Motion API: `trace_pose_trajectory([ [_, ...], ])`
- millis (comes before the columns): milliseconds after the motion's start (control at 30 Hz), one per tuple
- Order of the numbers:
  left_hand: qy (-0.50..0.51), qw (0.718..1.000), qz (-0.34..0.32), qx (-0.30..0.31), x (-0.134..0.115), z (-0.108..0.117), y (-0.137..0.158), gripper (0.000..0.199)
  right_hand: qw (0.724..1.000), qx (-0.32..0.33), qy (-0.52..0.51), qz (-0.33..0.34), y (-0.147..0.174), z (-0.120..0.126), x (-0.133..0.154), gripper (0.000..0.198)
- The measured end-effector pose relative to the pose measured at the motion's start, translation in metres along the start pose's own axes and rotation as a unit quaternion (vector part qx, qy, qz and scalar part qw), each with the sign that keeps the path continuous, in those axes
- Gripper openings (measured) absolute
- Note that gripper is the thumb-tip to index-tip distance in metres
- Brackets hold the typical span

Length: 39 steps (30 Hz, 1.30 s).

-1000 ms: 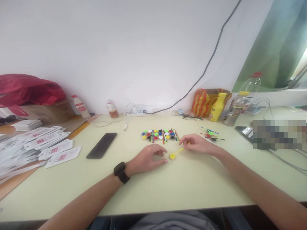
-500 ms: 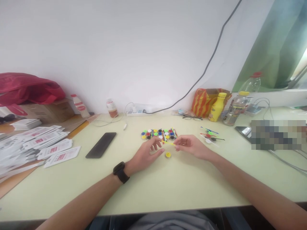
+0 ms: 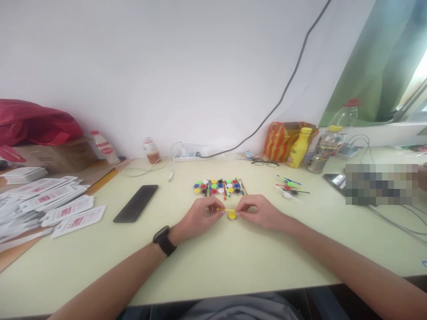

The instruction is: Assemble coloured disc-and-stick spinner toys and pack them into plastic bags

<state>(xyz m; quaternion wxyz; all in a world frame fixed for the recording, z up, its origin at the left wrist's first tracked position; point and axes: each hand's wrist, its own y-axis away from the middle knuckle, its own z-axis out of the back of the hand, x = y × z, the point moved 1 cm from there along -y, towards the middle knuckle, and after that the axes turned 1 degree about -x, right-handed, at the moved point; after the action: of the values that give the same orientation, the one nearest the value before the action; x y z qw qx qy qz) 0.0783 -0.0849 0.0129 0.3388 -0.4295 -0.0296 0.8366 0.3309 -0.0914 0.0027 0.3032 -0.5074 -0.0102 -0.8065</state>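
Low over the table, a thin yellow plastic stick (image 3: 228, 210) spans the gap between my hands. Its left part is pinched in the fingertips of my left hand (image 3: 202, 217), which wears a black watch on the wrist. My right hand (image 3: 262, 213) is closed at the stick's other end; its fingertips partly hide that end. Directly below is a small round piece with a yellow top (image 3: 231, 216), close to both hands. Behind them lie rows of small coloured round pieces (image 3: 215, 186) with coloured sticks between the groups.
More sticks and round pieces (image 3: 290, 186) lie to the right. A black phone (image 3: 136, 203) and a pile of white tags (image 3: 73, 215) are on the left. Along the wall stand bottles, a striped bag (image 3: 280, 141), glasses (image 3: 265, 162) and a power strip (image 3: 185, 157).
Both hands have come nearer to me, bringing the yellow stick down over the yellow-topped piece. My left fingers, apart before, have closed on the stick. The view has shifted slightly.
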Motion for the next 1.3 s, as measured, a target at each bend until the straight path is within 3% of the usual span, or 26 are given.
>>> trace_pose_trajectory([
  [233,-0.042,0.999,-0.004,0.027,0.002,-0.001,0.004,0.014,0.997,0.021,0.065,0.024,0.001,0.001,0.000,0.012],
  [567,-0.073,0.994,-0.059,0.053,-0.010,-0.004,0.005,0.023,0.999,0.026,0.042,0.013,0.002,-0.002,0.002,0.010],
  [933,-0.116,0.989,-0.059,0.065,-0.008,-0.009,0.006,0.022,0.996,0.027,0.073,0.036,0.000,-0.001,0.001,0.012],
  [1133,-0.124,0.985,-0.092,0.071,-0.013,-0.015,0.004,0.026,0.996,0.029,0.087,0.009,0.002,0.004,0.002,0.012],
  [1300,-0.131,0.983,-0.106,0.068,-0.016,-0.018,0.001,0.017,0.993,0.024,0.117,-0.006,0.001,0.000,0.004,0.016],
])
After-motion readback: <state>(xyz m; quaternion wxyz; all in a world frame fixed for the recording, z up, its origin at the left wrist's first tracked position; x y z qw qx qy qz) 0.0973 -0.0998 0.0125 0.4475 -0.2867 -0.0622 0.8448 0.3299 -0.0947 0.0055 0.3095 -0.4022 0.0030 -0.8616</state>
